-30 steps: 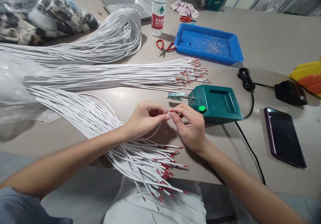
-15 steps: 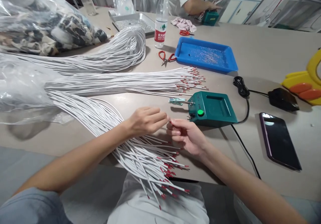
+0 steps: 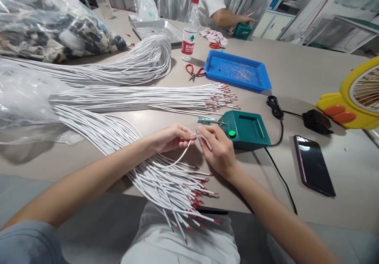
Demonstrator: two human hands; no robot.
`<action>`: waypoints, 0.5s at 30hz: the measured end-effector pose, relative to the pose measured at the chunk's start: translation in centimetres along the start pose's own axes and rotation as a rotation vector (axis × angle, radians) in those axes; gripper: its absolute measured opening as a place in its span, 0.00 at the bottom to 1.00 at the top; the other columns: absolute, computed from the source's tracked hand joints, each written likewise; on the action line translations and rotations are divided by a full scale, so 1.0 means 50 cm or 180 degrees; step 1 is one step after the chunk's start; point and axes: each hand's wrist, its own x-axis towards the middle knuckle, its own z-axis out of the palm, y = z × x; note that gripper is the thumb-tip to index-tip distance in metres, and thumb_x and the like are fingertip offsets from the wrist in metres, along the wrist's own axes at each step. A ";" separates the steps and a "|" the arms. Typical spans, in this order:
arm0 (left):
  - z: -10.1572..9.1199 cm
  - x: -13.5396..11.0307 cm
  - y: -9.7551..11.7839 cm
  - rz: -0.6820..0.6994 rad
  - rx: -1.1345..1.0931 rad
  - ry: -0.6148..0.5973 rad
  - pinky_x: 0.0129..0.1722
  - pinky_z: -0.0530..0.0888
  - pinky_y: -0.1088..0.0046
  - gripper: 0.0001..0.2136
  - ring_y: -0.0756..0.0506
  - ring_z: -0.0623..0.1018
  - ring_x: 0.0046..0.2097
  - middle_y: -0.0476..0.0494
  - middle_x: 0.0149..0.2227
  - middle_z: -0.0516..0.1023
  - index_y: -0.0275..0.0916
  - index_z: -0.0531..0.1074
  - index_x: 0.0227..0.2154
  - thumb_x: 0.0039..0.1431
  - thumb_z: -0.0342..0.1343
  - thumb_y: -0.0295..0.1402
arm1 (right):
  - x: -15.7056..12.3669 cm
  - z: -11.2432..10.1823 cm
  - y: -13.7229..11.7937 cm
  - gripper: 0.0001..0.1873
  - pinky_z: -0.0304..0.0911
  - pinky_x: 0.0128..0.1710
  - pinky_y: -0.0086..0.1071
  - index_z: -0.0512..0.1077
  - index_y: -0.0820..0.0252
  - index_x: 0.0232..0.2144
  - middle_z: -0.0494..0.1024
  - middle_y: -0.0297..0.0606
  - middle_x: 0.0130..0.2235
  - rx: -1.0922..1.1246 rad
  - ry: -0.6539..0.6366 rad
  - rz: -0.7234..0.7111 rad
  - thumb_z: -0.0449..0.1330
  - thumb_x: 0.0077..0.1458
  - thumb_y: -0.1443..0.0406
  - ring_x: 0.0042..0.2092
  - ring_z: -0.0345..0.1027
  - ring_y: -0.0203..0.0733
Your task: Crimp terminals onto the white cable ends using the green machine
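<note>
A single white cable (image 3: 185, 152) curves up out of the loose bundle, and my left hand (image 3: 173, 137) pinches it close to its end between thumb and fingers. Thin wire ends poke out past the fingertips. My right hand (image 3: 218, 150) is right beside that tip, thumb and forefinger parted around it; whether a finger touches the wires is hard to see. Below both hands fans a bundle of white cables (image 3: 166, 189) with red ends. Just behind my right hand stands a green box (image 3: 245, 132) with a round green button and a teal clip on a rod.
Another row of white cables (image 3: 142, 98) and a coil (image 3: 156, 57) lie behind. Farther back are red-handled snips (image 3: 194, 72), a blue tray (image 3: 237, 72) and a bottle (image 3: 189, 31). A phone (image 3: 314, 165) and yellow fan (image 3: 352, 98) are right. A co-worker (image 3: 222, 11) sits opposite.
My left hand has turned, showing the cable in its pinch. My right hand has come off its closed grip at the tip, its fingers now parted. The view has shifted slightly.
</note>
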 end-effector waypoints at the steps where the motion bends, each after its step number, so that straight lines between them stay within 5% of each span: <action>1: 0.001 -0.001 0.000 -0.0028 -0.0010 -0.0015 0.17 0.64 0.89 0.06 0.59 0.68 0.19 0.44 0.21 0.73 0.27 0.75 0.22 0.45 0.64 0.26 | 0.001 -0.003 0.001 0.16 0.63 0.43 0.38 0.70 0.55 0.48 0.74 0.44 0.41 -0.0102 -0.0028 -0.0080 0.52 0.58 0.69 0.44 0.66 0.45; 8: 0.016 0.001 -0.014 0.0117 0.0599 -0.0067 0.20 0.63 0.83 0.08 0.57 0.67 0.20 0.45 0.21 0.72 0.29 0.73 0.22 0.46 0.63 0.30 | 0.003 -0.006 -0.006 0.08 0.60 0.39 0.37 0.73 0.57 0.31 0.74 0.42 0.32 -0.0192 -0.0125 -0.0037 0.53 0.56 0.68 0.38 0.63 0.45; 12: 0.025 -0.009 -0.033 0.1446 0.2568 0.0573 0.25 0.65 0.76 0.08 0.51 0.68 0.24 0.46 0.19 0.69 0.34 0.71 0.22 0.52 0.57 0.33 | 0.002 0.000 -0.019 0.08 0.58 0.33 0.34 0.69 0.60 0.26 0.70 0.38 0.27 0.0754 -0.0228 0.1229 0.54 0.55 0.65 0.31 0.61 0.39; 15: 0.017 -0.021 -0.036 0.2404 0.3770 0.0674 0.32 0.67 0.75 0.06 0.48 0.71 0.31 0.43 0.25 0.73 0.37 0.73 0.24 0.51 0.57 0.34 | 0.009 -0.010 -0.033 0.12 0.52 0.24 0.30 0.66 0.61 0.23 0.62 0.30 0.21 0.2205 -0.0797 0.2252 0.55 0.53 0.60 0.23 0.53 0.33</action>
